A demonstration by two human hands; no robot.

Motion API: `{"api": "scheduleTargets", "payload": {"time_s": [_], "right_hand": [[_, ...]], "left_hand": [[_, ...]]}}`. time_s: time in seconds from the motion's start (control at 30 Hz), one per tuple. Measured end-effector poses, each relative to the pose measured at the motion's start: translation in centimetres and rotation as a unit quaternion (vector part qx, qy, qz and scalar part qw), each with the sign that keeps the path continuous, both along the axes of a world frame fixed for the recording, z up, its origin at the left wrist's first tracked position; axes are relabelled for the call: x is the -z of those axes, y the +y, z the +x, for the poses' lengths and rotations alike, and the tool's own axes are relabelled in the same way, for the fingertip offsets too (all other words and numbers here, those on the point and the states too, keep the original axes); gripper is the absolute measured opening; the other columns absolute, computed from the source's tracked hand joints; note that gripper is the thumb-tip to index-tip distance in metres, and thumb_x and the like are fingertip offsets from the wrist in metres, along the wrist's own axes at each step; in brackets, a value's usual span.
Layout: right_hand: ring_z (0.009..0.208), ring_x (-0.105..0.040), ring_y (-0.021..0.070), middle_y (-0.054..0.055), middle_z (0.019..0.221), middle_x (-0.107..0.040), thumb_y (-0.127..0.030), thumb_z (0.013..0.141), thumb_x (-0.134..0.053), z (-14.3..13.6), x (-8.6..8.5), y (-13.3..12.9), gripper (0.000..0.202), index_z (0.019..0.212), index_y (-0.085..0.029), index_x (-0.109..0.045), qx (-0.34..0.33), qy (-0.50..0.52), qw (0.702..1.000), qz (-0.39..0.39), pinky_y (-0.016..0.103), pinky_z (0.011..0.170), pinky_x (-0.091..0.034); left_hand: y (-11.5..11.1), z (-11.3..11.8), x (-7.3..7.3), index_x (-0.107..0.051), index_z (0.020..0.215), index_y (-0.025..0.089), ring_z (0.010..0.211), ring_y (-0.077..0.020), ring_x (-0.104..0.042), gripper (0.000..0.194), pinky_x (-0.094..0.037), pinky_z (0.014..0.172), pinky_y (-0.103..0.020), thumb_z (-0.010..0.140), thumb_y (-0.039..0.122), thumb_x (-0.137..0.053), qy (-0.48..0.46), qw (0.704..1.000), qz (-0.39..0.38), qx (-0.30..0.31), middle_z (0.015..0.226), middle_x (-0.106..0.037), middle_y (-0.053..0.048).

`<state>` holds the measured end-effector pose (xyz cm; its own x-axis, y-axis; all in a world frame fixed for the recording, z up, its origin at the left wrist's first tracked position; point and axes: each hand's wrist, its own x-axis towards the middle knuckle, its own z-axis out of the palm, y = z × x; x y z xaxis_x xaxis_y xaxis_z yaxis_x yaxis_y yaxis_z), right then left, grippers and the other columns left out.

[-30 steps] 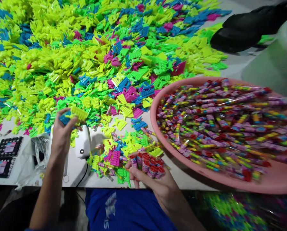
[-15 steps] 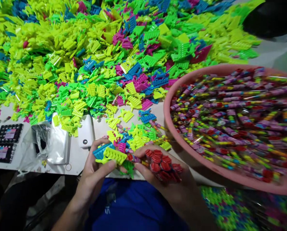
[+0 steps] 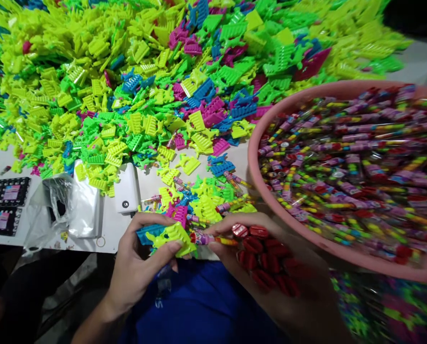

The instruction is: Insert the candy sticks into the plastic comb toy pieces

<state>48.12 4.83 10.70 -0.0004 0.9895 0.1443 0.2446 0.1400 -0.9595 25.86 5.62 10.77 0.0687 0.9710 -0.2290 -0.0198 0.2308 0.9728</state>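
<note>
Where the white table [image 3: 110, 229] shows bare, along its near edge, the entries from the left run thus: two black cards [image 3: 11, 192] with pink-and-blue labels; one crumpled clear bag [image 3: 50, 210]; one pack of glossy plastic film [image 3: 87, 206], small pieces lying on its far end; one thin ring [image 3: 100, 242]; one white device [image 3: 128, 192] with a small round display.

Far side: one broad heap [image 3: 102, 86] of small plastic pieces, chiefly yellow-green and green, with blue and magenta among them. Right side: one pink basin [image 3: 258, 181], filled with clear-wrapped, multicoloured sticks. Below the table: blue cloth [image 3: 199, 301] between the forearms; more coloured pieces [image 3: 360, 310] at lower right, in dim light.

In hand, left [image 3: 136, 270]: fingers closed around one blue piece [image 3: 149, 235] and, under the thumb, one glossy yellow-green piece [image 3: 175, 236], with slots.

In hand, right [image 3: 244, 282]: curled about a bunch of red-ended sticks [image 3: 267, 260], ends ridged and clustered toward the camera; thumb and forefinger narrow on one purple-labelled stick [image 3: 203, 238], its orange and yellow portion toward the bunch, its other end beside the yellow-green piece. Whether those two touch cannot be told.
</note>
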Motion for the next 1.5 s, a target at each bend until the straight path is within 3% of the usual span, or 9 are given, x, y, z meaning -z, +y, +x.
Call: {"api": "scheduleTargets", "payload": {"time_s": [0.13, 0.23, 0.3, 0.5, 0.73, 0.87, 1.07, 1.27, 1.5], "right_hand": [[0.094, -0.084, 0.0256, 0.003, 0.108, -0.086, -0.008, 0.096, -0.079, 0.5, 0.2, -0.6, 0.041, 0.127, -0.033, -0.072, -0.036, -0.06, 0.996, 0.047, 0.032, 0.085, -0.068], [0.103, -0.083, 0.0303, 0.006, 0.116, -0.085, -0.003, 0.088, -0.074, 1.1, -0.1, -0.8, 0.056, 0.136, -0.032, -0.069, -0.077, -0.066, 0.992, 0.071, 0.038, 0.097, -0.068], [0.102, -0.083, 0.0309, 0.005, 0.114, -0.085, -0.003, 0.084, -0.073, 1.5, -0.4, -0.6, 0.058, 0.133, -0.033, -0.069, -0.092, -0.057, 0.992, 0.065, 0.04, 0.097, -0.067], [0.105, -0.083, 0.03, 0.005, 0.114, -0.087, -0.007, 0.087, -0.076, 2.8, -1.6, 1.4, 0.045, 0.125, -0.031, -0.072, -0.161, -0.027, 0.986, 0.031, 0.039, 0.095, -0.065], [0.083, -0.08, 0.0215, 0.001, 0.094, -0.084, -0.019, 0.094, -0.084, 3.5, -2.1, 3.2, 0.015, 0.105, -0.026, -0.078, -0.231, 0.03, 0.971, -0.054, 0.03, 0.078, -0.06], [0.072, -0.075, 0.0166, -0.001, 0.087, -0.081, -0.022, 0.098, -0.084, 3.8, -2.0, 3.8, 0.005, 0.097, -0.024, -0.08, -0.269, 0.023, 0.962, -0.051, 0.026, 0.07, -0.055], [0.071, -0.074, 0.0167, -0.002, 0.084, -0.081, -0.021, 0.095, -0.087, 3.8, -2.0, 4.5, 0.006, 0.098, -0.025, -0.083, -0.279, 0.056, 0.954, -0.095, 0.024, 0.068, -0.059], [0.077, -0.078, 0.0194, 0.0, 0.085, -0.082, -0.028, 0.094, -0.091, 2.5, -2.6, 4.4, 0.014, 0.089, -0.025, -0.079, -0.216, 0.128, 0.956, -0.151, 0.026, 0.074, -0.065], [0.077, -0.078, 0.0188, -0.001, 0.084, -0.08, -0.027, 0.09, -0.096, 1.3, -2.5, 3.5, 0.019, 0.084, -0.024, -0.078, -0.157, 0.185, 0.953, -0.182, 0.027, 0.073, -0.064]], "left_hand": [[-0.4, 0.2, -0.8, -0.084, 0.116, 0.035, 0.103, -0.0185, -0.083, 0.026, -0.068, 0.093, -0.025, 0.094, 0.028, -0.095, 0.132, 0.986, 0.106, -0.011, 0.109, -0.085, 0.001], [-0.8, 0.0, -1.0, -0.083, 0.128, 0.039, 0.107, -0.0186, -0.084, 0.035, -0.067, 0.097, -0.026, 0.096, 0.025, -0.093, 0.145, 0.983, 0.109, 0.001, 0.117, -0.087, 0.002], [-0.8, -0.3, -1.0, -0.084, 0.127, 0.04, 0.107, -0.0198, -0.085, 0.035, -0.067, 0.098, -0.028, 0.097, 0.022, -0.091, 0.134, 0.985, 0.102, 0.023, 0.117, -0.088, 0.002], [0.2, -1.3, -1.2, -0.088, 0.121, 0.038, 0.104, -0.0226, -0.083, 0.031, -0.065, 0.097, -0.033, 0.099, 0.017, -0.087, 0.06, 0.985, 0.109, 0.122, 0.11, -0.089, -0.001], [1.6, -2.1, -1.4, -0.089, 0.119, 0.036, 0.102, -0.0227, -0.083, 0.026, -0.064, 0.095, -0.031, 0.098, 0.021, -0.09, 0.031, 0.973, 0.102, 0.203, 0.108, -0.09, -0.004], [1.9, -2.2, -1.4, -0.087, 0.118, 0.034, 0.103, -0.0215, -0.082, 0.027, -0.064, 0.088, -0.028, 0.096, 0.019, -0.091, 0.015, 0.966, 0.089, 0.243, 0.106, -0.089, -0.004], [1.2, -1.4, -1.2, -0.081, 0.12, 0.033, 0.1, -0.0214, -0.079, 0.03, -0.064, 0.087, -0.028, 0.096, 0.017, -0.089, 0.006, 0.979, 0.074, 0.189, 0.108, -0.083, -0.004], [1.1, -1.0, -1.4, -0.075, 0.133, 0.035, 0.099, -0.0229, -0.082, 0.043, -0.068, 0.087, -0.03, 0.095, 0.024, -0.092, -0.013, 0.986, 0.06, 0.158, 0.116, -0.08, -0.005], [1.0, -1.0, -1.7, -0.074, 0.121, 0.034, 0.092, -0.0222, -0.076, 0.029, -0.064, 0.073, -0.027, 0.096, 0.033, -0.09, -0.022, 0.992, 0.032, 0.124, 0.103, -0.076, -0.004]]}}
